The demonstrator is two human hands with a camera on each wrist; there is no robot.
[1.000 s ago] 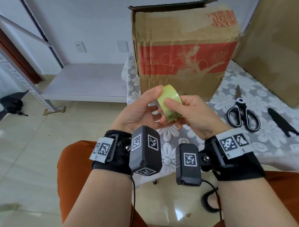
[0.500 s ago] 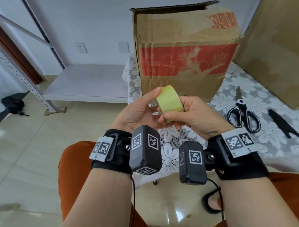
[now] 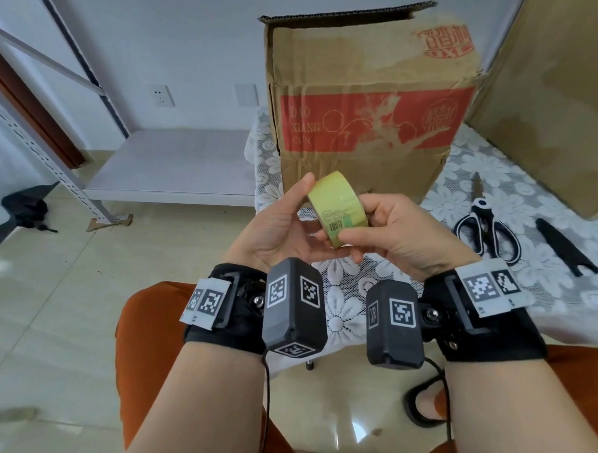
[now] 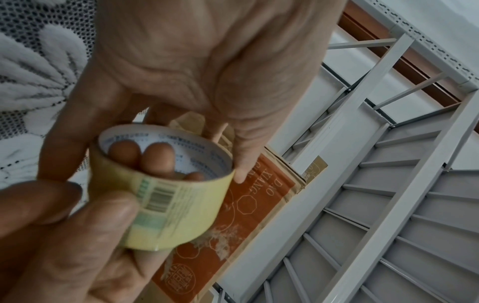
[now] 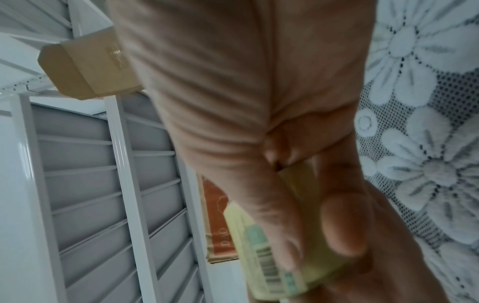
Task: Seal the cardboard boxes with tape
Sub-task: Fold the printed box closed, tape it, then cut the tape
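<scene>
Yellow tape roll [image 3: 338,207] turned since earlier, barcode now up, both hands gripping.

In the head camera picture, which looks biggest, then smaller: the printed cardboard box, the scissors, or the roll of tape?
As they appear in the head view:
1. Printed cardboard box
2. Scissors
3. Roll of tape

Scissors and tape look close in size, and the tape is nearer the camera.

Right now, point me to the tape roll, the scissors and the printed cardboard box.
tape roll [image 3: 339,207], head view, on its yellow outer band.
scissors [image 3: 486,231], head view, on the pivot above the black handles.
cardboard box [image 3: 367,123], head view, on the red printed panel.
</scene>
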